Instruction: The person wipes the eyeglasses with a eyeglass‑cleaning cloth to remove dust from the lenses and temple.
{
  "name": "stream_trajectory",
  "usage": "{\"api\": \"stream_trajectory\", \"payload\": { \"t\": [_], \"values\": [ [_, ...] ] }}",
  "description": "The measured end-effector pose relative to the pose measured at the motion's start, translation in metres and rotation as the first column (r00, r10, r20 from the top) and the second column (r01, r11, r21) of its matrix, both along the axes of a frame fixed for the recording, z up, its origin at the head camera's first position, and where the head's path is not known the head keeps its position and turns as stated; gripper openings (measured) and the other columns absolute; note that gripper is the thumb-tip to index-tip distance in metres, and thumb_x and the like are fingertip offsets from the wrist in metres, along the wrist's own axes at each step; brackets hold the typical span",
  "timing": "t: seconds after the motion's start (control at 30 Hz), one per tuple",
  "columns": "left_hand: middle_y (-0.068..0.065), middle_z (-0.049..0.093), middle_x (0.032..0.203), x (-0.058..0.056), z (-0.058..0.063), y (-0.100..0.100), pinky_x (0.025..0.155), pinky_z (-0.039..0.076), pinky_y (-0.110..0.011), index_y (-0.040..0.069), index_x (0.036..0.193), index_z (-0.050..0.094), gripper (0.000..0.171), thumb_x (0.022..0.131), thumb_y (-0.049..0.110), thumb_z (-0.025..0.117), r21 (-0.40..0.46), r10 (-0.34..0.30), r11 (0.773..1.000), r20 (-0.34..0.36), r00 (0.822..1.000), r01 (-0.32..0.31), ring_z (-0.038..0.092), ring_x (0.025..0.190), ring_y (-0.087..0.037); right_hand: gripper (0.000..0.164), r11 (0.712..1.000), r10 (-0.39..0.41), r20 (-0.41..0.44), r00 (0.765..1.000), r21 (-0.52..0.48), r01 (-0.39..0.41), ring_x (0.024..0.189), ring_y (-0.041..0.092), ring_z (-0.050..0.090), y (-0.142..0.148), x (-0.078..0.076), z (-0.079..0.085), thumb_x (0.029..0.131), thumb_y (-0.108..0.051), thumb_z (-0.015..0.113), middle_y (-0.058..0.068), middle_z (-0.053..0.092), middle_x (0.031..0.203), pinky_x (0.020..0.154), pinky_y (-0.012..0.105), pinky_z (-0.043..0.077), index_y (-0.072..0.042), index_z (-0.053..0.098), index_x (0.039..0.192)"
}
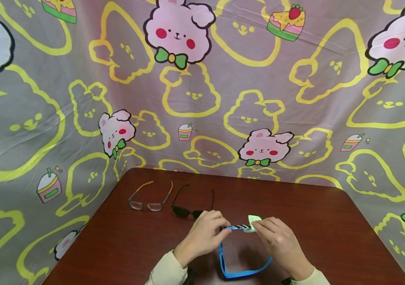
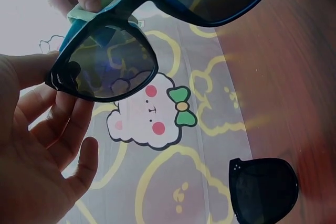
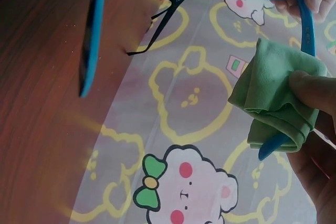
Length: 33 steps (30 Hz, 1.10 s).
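Blue sunglasses with dark lenses (image 2: 115, 69) are held up between both hands over the table. My left hand (image 1: 206, 231) grips them at the hinge end of the frame, thumb and fingertips at the lens corner in the left wrist view. A folded pale green cloth (image 3: 278, 82) is wrapped around one blue temple arm (image 3: 307, 32). My right hand (image 1: 282, 241) pinches the cloth, its thumb on top, and the arm's blue tip pokes out below. The other temple arm (image 1: 246, 273) extends nearer to me.
Black sunglasses (image 1: 182, 211) lie just beyond my left hand with their arms unfolded. Further left rest clear eyeglasses (image 1: 154, 207), also unfolded. The brown wooden table (image 1: 295, 209) is enclosed by a patterned cloth backdrop (image 1: 216, 130) at the back and sides.
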<state>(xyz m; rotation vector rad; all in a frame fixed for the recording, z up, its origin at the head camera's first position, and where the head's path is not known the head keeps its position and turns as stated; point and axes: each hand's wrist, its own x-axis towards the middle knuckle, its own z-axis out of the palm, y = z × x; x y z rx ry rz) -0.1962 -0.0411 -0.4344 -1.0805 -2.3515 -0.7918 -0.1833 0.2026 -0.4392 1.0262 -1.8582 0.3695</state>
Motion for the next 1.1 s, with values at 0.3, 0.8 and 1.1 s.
{"api": "stream_trajectory", "payload": {
  "t": [0.3, 0.8, 1.1],
  "values": [
    [0.013, 0.056, 0.079, 0.000, 0.000, -0.003, 0.074, 0.040, -0.022, 0.020, 0.086, 0.072, 0.008, 0.088, 0.026, 0.068, 0.007, 0.004, 1.000, -0.025, 1.000, -0.004, 0.050, 0.074, -0.002, 0.034, 1.000, -0.013, 0.006, 1.000, 0.013, 0.013, 0.073, 0.018, 0.059, 0.004, 0.001, -0.001, 0.101, -0.018, 0.044, 0.003, 0.068, 0.086, 0.066, 0.030, 0.045, -0.002, 0.073, 0.093],
    [0.013, 0.056, 0.081, 0.002, -0.001, -0.009, 0.072, 0.039, -0.021, 0.018, 0.090, 0.072, 0.009, 0.090, 0.024, 0.065, 0.007, -0.003, 1.000, 0.019, 1.000, 0.003, 0.051, 0.078, -0.003, 0.033, 1.000, -0.024, 0.022, 0.999, -0.007, 0.024, 0.074, 0.020, 0.059, 0.010, 0.003, -0.004, 0.100, -0.020, 0.046, 0.004, 0.066, 0.085, 0.067, 0.033, 0.044, -0.001, 0.072, 0.092],
    [0.013, 0.057, 0.082, 0.001, -0.002, -0.013, 0.073, 0.040, -0.022, 0.018, 0.091, 0.071, 0.008, 0.090, 0.023, 0.065, 0.022, -0.012, 1.000, 0.032, 0.999, 0.011, 0.052, 0.079, -0.002, 0.034, 0.999, -0.026, 0.051, 0.998, -0.024, 0.028, 0.077, 0.021, 0.059, 0.013, 0.003, -0.005, 0.101, -0.022, 0.045, 0.003, 0.066, 0.087, 0.069, 0.033, 0.044, -0.002, 0.071, 0.095]
  ]
}}
